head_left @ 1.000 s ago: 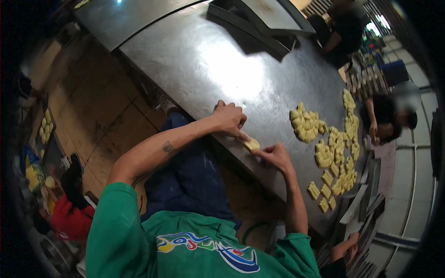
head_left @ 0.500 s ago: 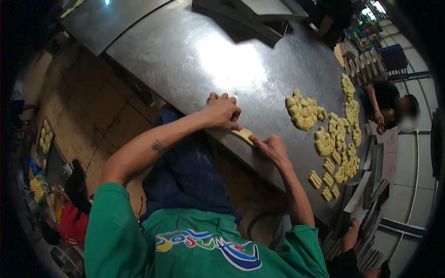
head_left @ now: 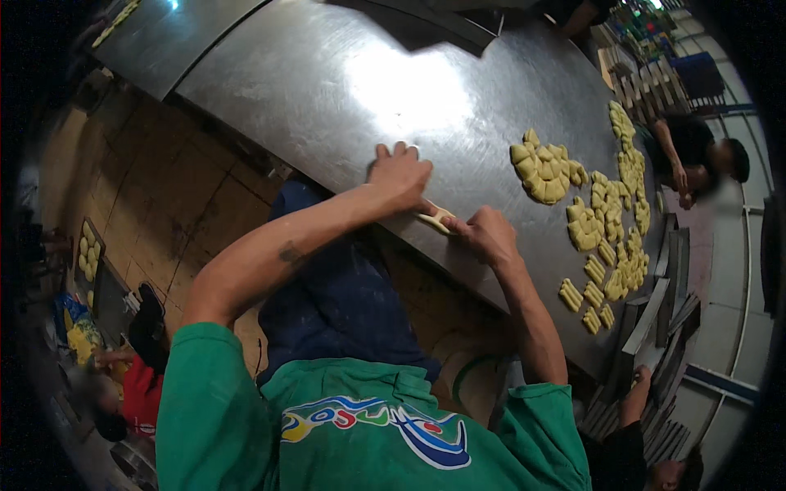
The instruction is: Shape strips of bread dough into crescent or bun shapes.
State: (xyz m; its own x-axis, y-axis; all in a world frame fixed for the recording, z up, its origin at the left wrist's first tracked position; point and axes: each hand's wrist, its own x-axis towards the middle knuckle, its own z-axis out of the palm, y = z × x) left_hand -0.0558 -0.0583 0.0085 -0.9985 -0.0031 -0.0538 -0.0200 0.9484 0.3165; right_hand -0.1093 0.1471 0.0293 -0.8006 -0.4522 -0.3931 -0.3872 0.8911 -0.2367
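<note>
An elongated, flattened piece of pale yellow dough (head_left: 438, 219) lies at the near edge of the steel table (head_left: 286, 98). My left hand (head_left: 399, 178) is over its upper-left end, thumb down on it, fingers spread and bent above the tabletop. At the other end, my right hand (head_left: 489, 239) has its thumb pressed on the dough and its fingers curled, closed on it. To the right lie a rounded cluster of segmented dough (head_left: 540, 168), longer clusters (head_left: 606, 209) and several short ridged pieces (head_left: 571, 295).
Dark metal pans (head_left: 426, 20) sit at the far edge. Metal trays (head_left: 647, 327) stand at the right. Co-workers appear at the right (head_left: 692, 151), lower right (head_left: 622, 442) and lower left in red (head_left: 143, 385). A tray of dough pieces (head_left: 102, 286) is at the left.
My left hand has moved up the view, its fingers now more spread. The dough looks more drawn out and flattened between both hands. The view has shifted, raising the table in frame.
</note>
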